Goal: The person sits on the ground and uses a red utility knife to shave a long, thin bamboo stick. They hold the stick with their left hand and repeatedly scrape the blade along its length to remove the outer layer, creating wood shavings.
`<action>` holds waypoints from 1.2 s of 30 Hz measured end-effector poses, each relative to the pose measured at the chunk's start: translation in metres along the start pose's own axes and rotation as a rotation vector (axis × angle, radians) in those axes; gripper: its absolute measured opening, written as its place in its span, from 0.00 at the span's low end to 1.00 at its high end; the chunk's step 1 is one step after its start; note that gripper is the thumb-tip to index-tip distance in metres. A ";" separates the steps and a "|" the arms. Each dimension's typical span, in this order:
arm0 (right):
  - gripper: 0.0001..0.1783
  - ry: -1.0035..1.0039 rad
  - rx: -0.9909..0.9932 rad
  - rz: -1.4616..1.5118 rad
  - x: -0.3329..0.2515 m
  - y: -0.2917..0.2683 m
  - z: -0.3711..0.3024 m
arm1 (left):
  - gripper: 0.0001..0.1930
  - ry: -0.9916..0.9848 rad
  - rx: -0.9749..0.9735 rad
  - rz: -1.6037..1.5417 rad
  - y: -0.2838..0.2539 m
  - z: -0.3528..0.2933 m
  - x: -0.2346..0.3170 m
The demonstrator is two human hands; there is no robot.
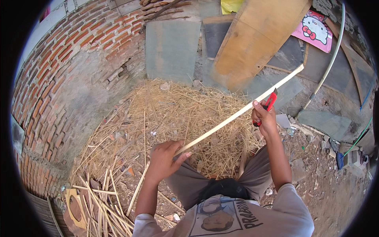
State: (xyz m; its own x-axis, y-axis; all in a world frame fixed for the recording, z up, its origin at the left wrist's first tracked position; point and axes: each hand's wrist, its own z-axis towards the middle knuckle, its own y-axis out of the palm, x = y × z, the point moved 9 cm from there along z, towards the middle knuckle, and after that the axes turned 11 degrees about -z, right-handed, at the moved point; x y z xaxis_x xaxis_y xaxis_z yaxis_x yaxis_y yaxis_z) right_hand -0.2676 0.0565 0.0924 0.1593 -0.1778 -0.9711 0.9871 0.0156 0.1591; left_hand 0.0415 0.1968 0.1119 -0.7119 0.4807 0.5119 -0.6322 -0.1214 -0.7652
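A long pale strip, bamboo or wood by its look (225, 123), slants across my front from lower left to upper right. Around its lower end my left hand (166, 158) is closed, the thumb along the near side. Farther up, my right hand (263, 116) grips a red utility knife (271, 102), whose dark tip points up beside the strip. The right thumb lies against the strip just above the knife. Beyond that hand the strip's far end reaches out over grey sheets. Whether the blade touches the strip I cannot tell.
Straw-like shavings (197, 106) cover the ground before me. Several cut strips (104, 205) lie in a heap at lower left. A brick wall (59, 83) rises on the left. Boards (256, 39) lean at the back, with a pale curved pole (331, 63) at right.
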 end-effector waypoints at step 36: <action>0.36 -0.755 -0.404 -1.319 0.072 0.108 0.007 | 0.13 -0.549 0.280 -0.391 0.131 -0.016 -0.021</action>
State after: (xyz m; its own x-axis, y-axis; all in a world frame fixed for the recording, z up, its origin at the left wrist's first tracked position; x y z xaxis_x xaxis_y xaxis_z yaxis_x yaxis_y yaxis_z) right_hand -0.1494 0.0385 0.0406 -0.7049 -0.7074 -0.0523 0.3776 -0.3119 -0.8718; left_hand -0.0217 0.1850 -0.0057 -0.4219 0.0387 0.9058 -0.8740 -0.2830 -0.3949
